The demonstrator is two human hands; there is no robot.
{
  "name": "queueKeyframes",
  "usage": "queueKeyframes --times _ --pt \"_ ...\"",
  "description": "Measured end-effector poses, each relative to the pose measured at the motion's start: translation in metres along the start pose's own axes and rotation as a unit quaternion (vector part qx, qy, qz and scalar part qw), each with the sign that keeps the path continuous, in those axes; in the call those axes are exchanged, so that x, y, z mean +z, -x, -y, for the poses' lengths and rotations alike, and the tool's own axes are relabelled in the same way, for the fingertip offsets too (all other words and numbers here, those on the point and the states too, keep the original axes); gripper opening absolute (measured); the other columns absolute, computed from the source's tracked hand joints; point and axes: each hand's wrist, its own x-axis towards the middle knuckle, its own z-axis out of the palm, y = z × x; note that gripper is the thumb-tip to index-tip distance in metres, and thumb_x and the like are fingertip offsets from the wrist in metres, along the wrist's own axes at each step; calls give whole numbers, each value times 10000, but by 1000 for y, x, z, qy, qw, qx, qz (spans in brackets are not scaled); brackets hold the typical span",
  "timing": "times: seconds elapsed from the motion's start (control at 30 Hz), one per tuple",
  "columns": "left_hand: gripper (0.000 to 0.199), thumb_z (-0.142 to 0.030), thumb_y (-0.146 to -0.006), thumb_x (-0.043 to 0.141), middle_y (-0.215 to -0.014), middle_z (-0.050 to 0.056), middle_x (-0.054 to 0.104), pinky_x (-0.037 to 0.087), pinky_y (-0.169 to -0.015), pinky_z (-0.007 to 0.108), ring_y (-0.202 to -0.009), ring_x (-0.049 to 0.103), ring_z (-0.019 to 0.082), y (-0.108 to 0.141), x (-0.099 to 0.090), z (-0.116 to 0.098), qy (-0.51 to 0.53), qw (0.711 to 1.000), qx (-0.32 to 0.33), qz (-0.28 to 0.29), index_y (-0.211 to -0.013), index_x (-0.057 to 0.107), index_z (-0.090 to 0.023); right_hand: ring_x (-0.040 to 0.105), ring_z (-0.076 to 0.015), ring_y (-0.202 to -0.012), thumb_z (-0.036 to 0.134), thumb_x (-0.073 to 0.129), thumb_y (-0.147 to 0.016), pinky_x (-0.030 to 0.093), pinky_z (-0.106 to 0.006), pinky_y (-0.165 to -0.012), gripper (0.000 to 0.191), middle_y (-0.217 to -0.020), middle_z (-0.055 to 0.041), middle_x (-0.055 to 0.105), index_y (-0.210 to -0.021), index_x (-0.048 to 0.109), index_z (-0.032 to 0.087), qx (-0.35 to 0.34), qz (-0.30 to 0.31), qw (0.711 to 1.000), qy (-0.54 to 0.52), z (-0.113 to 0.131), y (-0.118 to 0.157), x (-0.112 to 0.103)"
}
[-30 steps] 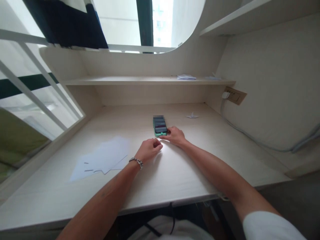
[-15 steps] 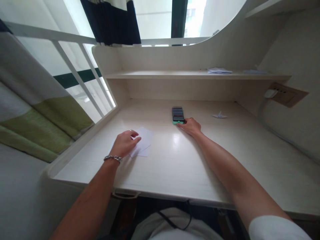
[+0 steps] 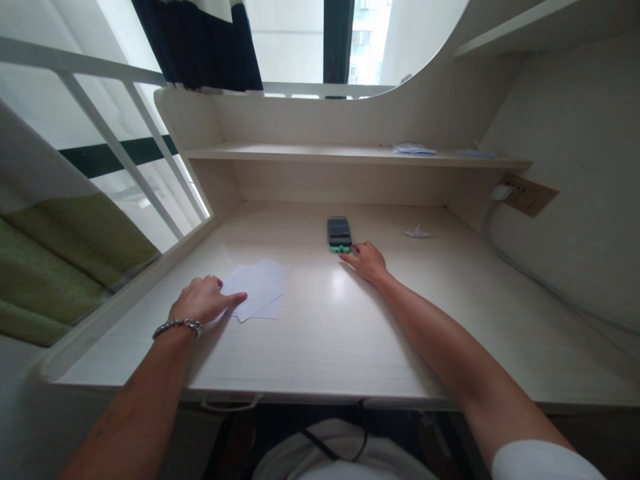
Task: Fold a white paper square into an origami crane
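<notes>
On the white desk, several overlapping white paper sheets [image 3: 260, 287] lie left of the middle. My left hand [image 3: 203, 298] is at their left edge, thumb stretched over the paper and apart from the curved fingers. A dark phone with a green lower edge [image 3: 339, 235] lies flat toward the back of the desk. My right hand [image 3: 367, 261] is by its lower right corner, fingers spread, with the fingertips close to the green edge; whether they touch it is hard to tell. A small folded paper figure [image 3: 418, 232] sits to the right of the phone.
A shelf [image 3: 300, 155] runs along the back, with folded papers [image 3: 413, 149] on its right part. A white plug [image 3: 501, 193] sits in the wall socket [image 3: 530, 195], its cable trailing along the right side. Slanted rails and a curtain [image 3: 75, 247] border the left.
My left hand has moved left across the papers, uncovering more of them, and its thumb has stretched out. My right hand has loosened at the phone's lower corner. The view has shifted right.
</notes>
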Motion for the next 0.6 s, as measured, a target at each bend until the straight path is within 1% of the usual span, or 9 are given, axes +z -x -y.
queueKeyframes --times 0.1,0.17,0.27,0.4,0.47,0.6 --pt "681 -707 -600 658 -1069 203 665 455 -770 423 -992 616 383 2 -6 -3 -41 999 -25 6 -1005 639 -160 625 -253 -974 552 550 -851 449 -314 -837 473 -1062 -137 671 -1087 713 176 -22 3 999 -29 -5 8 -3" --pt "620 -667 -622 663 -1045 173 680 459 -767 410 -970 630 364 3 -10 -4 -31 999 -30 6 -1004 632 -179 620 -243 -987 510 540 -868 442 -306 -858 438 -1073 -129 670 -1087 713 173 -30 9 999 -45 -7 13 -5" --pt "469 -585 -641 674 -984 130 701 460 -758 395 -923 646 338 5 -15 -4 -11 999 -29 -12 -925 642 -213 620 -228 -981 460 529 -885 435 -298 -868 391 -1081 -118 668 -1088 715 182 -33 11 998 -58 -8 16 -6" --pt "285 -485 -660 664 -886 113 712 457 -737 394 -876 647 329 3 -17 -1 -6 998 -47 -45 -772 671 -223 620 -222 -976 430 525 -891 428 -296 -869 368 -1083 -118 668 -1070 723 176 -33 10 997 -69 -7 16 -6" --pt "264 -461 -672 655 -869 108 718 457 -737 395 -868 646 327 2 -17 1 -6 997 -55 -54 -767 689 -217 619 -220 -972 424 526 -891 424 -295 -868 362 -1074 -117 670 -1054 729 172 -32 9 997 -75 -8 16 -6" --pt "301 -427 -731 604 -913 92 732 450 -760 369 -899 643 312 3 -20 0 -28 996 -59 -55 -862 722 -182 614 -216 -967 413 526 -895 419 -291 -860 348 -1056 -117 672 -1022 741 171 -27 13 996 -79 -8 15 -6"
